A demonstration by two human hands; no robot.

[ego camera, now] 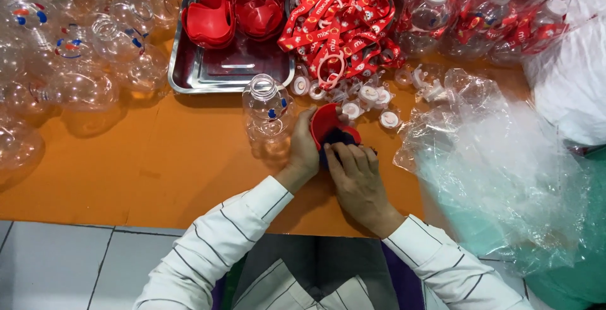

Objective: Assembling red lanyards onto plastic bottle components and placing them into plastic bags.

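My left hand [305, 151] and my right hand [357, 177] meet over the orange table [158, 165]. Together they hold a red cup-shaped plastic piece [325, 122] with a dark blue cloth [341, 139] pressed against it. My left thumb rests on the red rim; my right fingers lie on the cloth. A clear plastic bottle [267, 111] with a printed face stands upright just left of my left hand, apart from it.
A steel tray [208, 73] with red plastic pieces [237, 10] sits at the back. Red lanyards [338, 23] pile beside it, white caps [369, 95] in front. Several clear bottles [76, 51] crowd the left. Crumpled clear plastic bags [499, 171] fill the right.
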